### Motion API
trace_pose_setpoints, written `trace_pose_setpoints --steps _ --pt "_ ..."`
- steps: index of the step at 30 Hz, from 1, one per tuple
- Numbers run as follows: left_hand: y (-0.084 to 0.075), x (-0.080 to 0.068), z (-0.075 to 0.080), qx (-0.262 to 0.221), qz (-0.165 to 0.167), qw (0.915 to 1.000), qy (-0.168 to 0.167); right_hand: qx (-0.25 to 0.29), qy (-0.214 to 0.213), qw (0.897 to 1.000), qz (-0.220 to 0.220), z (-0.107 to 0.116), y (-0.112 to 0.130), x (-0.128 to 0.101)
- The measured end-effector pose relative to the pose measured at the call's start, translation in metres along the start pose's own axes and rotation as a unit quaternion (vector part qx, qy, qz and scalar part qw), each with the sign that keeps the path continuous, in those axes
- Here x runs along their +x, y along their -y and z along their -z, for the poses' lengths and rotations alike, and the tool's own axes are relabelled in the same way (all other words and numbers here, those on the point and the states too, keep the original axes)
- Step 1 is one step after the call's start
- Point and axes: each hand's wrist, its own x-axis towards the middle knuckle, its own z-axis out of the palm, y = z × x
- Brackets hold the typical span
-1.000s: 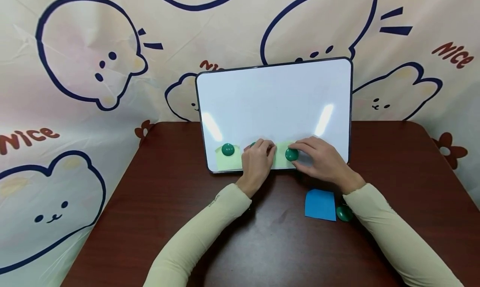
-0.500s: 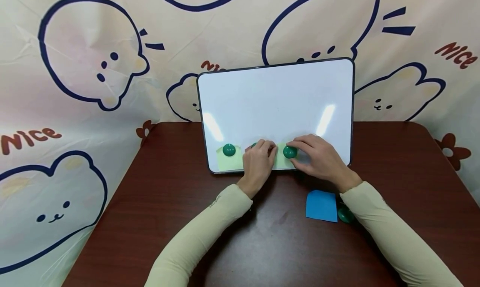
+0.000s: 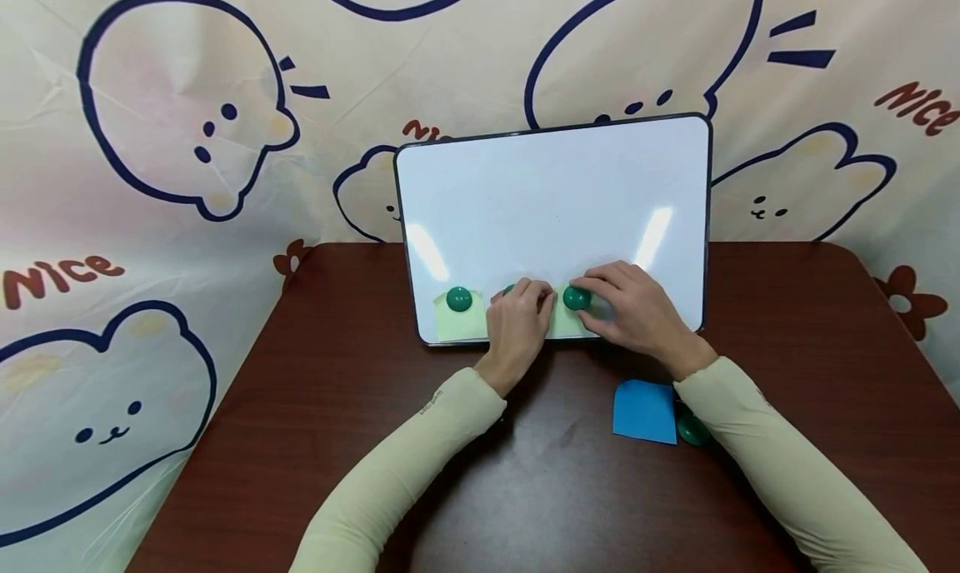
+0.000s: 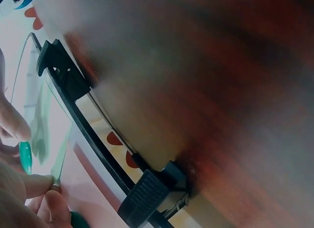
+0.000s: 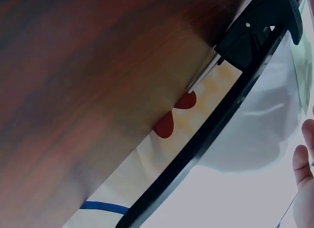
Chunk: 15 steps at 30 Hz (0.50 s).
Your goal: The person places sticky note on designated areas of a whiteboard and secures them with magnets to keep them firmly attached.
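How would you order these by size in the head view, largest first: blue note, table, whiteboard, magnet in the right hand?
1. Table, though partly covered
2. Whiteboard
3. Blue note
4. Magnet in the right hand

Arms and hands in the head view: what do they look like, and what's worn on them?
The left sleeve and right sleeve are long, fairly close-fitting and pale cream. The left one carries a small dark marking, too small to read. The left hand and right hand wear no gloves.
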Motion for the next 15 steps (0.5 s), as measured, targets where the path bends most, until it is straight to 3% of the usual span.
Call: trace_pose_setpoints --steps 15 --pt "0.0000 0.0003 -0.0005 -0.003 -0.003 1.0000 -0.003 -0.036 0.008 0.999 0.012 -0.0032 0.0011 0.0043"
